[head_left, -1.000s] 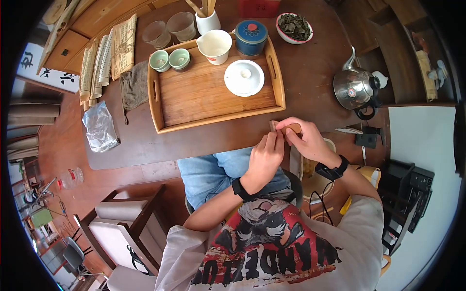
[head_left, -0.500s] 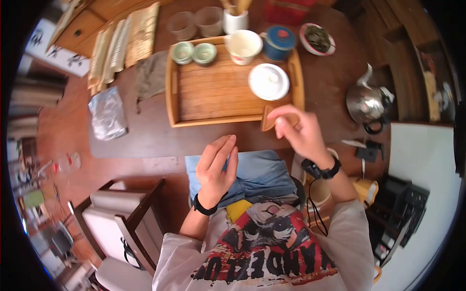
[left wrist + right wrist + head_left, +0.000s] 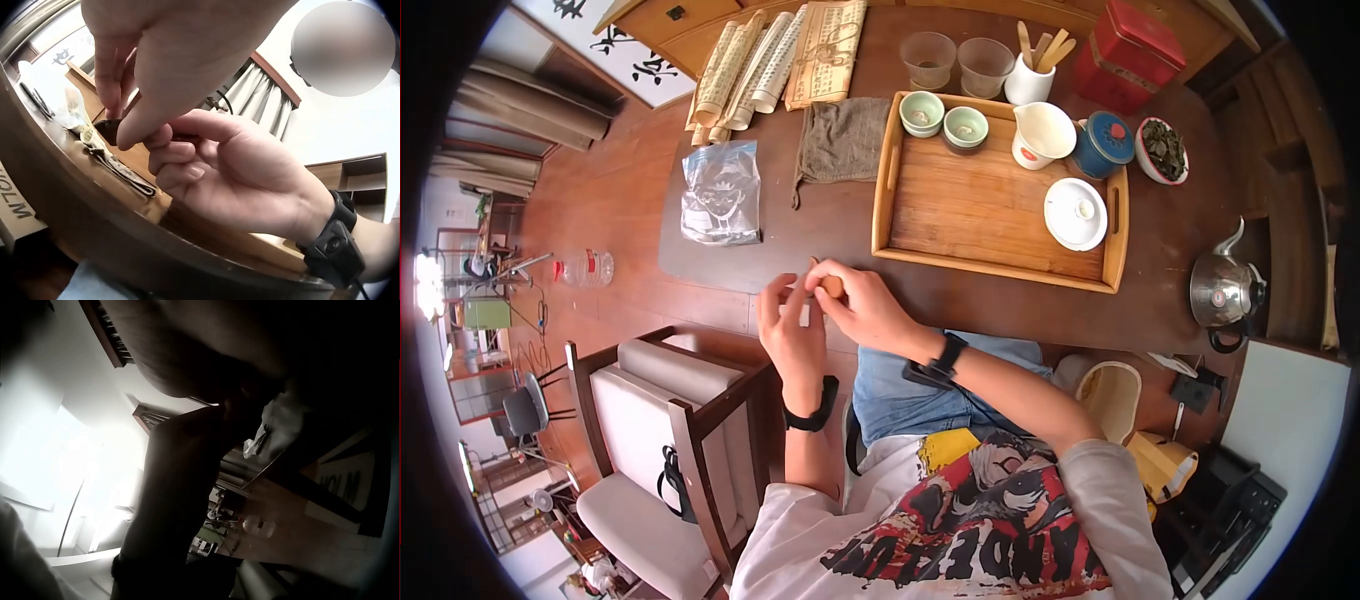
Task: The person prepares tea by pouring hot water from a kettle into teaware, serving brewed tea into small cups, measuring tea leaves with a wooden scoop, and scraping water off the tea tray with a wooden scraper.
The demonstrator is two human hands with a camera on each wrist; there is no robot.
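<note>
Head view: over the counter's (image 3: 832,228) near edge, the right hand (image 3: 865,306) pinches a small wooden piece (image 3: 833,286), probably best kept level. Left wrist: left hand (image 3: 178,69) meets a dark tip (image 3: 107,130); grip unclear. Right wrist: too dark.

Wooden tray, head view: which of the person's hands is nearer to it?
Right. The right hand is just off the near left corner of the wooden tray, not touching it; the left hand is farther out to the left.
</note>
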